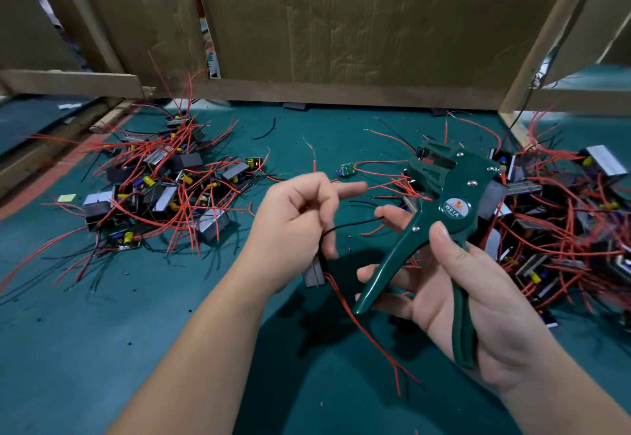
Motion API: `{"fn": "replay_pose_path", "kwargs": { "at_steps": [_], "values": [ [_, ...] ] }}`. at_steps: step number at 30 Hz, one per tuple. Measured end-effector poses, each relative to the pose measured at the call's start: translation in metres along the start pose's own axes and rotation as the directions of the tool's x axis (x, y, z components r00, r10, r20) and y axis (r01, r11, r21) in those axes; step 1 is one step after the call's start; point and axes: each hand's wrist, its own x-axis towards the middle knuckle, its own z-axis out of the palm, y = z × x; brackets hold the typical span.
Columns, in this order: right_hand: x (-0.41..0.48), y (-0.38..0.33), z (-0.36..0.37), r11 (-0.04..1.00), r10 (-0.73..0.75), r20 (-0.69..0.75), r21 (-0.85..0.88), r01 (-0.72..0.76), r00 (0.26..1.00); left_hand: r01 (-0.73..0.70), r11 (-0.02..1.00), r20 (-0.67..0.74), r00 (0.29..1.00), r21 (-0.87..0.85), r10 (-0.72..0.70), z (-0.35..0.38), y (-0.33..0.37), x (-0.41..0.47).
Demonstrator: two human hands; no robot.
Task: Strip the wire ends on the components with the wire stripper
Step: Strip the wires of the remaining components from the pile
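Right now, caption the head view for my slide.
Right hand grips the green wire stripper; left hand holds a component whose black wire points toward it.

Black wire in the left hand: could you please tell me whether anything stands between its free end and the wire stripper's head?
Nothing visible does. The component's black wire ends by the right hand's fingertip, just below the wire stripper's head.

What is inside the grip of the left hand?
The left hand grips a component; only its grey lower end shows below the palm. A black wire and a red wire lead out of it. Its upper part is hidden by the hand.
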Motion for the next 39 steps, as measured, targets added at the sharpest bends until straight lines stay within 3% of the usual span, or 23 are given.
{"fn": "replay_pose_path", "kwargs": {
  "at_steps": [4, 7, 13, 16, 19, 24, 29, 39],
  "values": [
    [-0.001, 0.001, 0.0, 1.0, -0.002, 0.02, -0.023, 0.002, 1.0, 0.115, 0.993, 0.033, 0.993, 0.028, -0.116, 0.001, 0.0, 0.001],
    [-0.002, 0.002, 0.0, 0.999, 0.001, 0.062, -0.045, 0.002, 0.998, 0.045, 0.995, 0.076, 0.996, 0.083, -0.052, 0.001, 0.004, 0.0],
    [0.0, -0.006, -0.005, 0.995, -0.082, 0.003, -0.052, 0.082, 0.997, -0.004, 0.99, 0.045, 0.999, 0.14, -0.003, -0.008, 0.004, 0.002],
    [0.001, -0.009, -0.008, 0.998, -0.058, -0.073, -0.042, 0.055, 0.996, -0.02, 0.985, 0.054, 0.998, 0.171, 0.011, -0.014, 0.005, 0.002],
    [0.003, -0.011, -0.009, 0.996, 0.062, -0.113, -0.052, -0.068, 0.992, -0.032, 0.987, 0.019, 0.999, 0.156, 0.03, -0.016, 0.005, 0.003],
    [-0.002, -0.004, -0.005, 0.944, 0.327, 0.081, -0.078, -0.321, 0.942, -0.06, 0.992, -0.026, 0.998, 0.109, 0.063, -0.016, 0.005, 0.005],
    [-0.007, 0.001, 0.0, 0.936, 0.352, 0.27, -0.086, -0.341, 0.896, -0.091, 0.988, -0.012, 0.996, 0.126, 0.093, -0.019, 0.009, 0.003],
    [-0.005, 0.003, -0.003, 0.93, 0.351, 0.193, -0.188, -0.316, 0.916, -0.058, 0.987, -0.004, 0.998, 0.152, 0.059, -0.02, 0.012, 0.003]
  ]
}}
